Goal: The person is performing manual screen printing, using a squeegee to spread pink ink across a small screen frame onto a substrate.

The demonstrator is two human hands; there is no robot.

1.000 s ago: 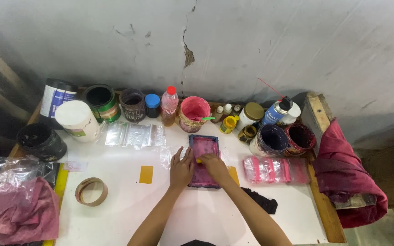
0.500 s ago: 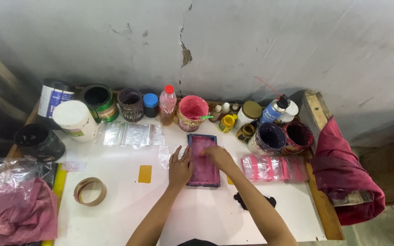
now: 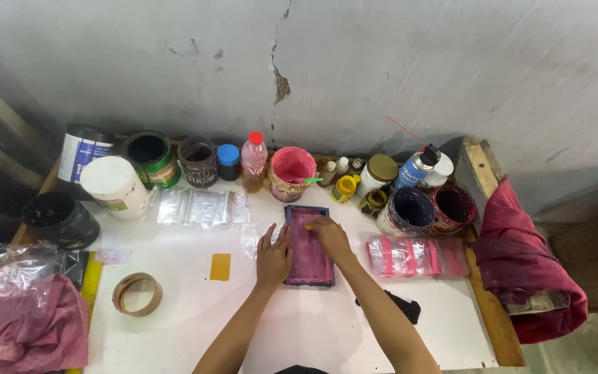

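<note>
While the left hand (image 3: 273, 257) lies flat with fingers spread along the near-left edge of the small screen-printing frame (image 3: 309, 257), it is pinning that frame to the white table (image 3: 195, 305) so it cannot slide. There is no closed grip on that side, just an open palm pressing down. The right hand (image 3: 328, 235) sits on the magenta mesh toward the far end of the frame, fingers curled over something small and yellowish. I can't tell exactly what it is, nor how tightly it is pinched. The frame lies lengthwise away from the person, right between both hands, central on the table.

Just right of the right-hand grip lies a pink-stained plastic bag (image 3: 413, 255), and nearer the person a dark scrap (image 3: 399, 307). Left of the left hand sits a yellow card (image 3: 220, 266), further left a roll of tape (image 3: 137, 294). Beyond the frame, a pink-smeared ink tub (image 3: 293, 172) with a green stick stands closest, handy for dipping. Cans, bottles and a spray can (image 3: 413, 168) line the wall, kept out of the working patch. Clear plastic bags (image 3: 202, 207) lie flat beyond the left hand, and a crimson cloth (image 3: 531, 270) hangs off the table's right end.
</note>
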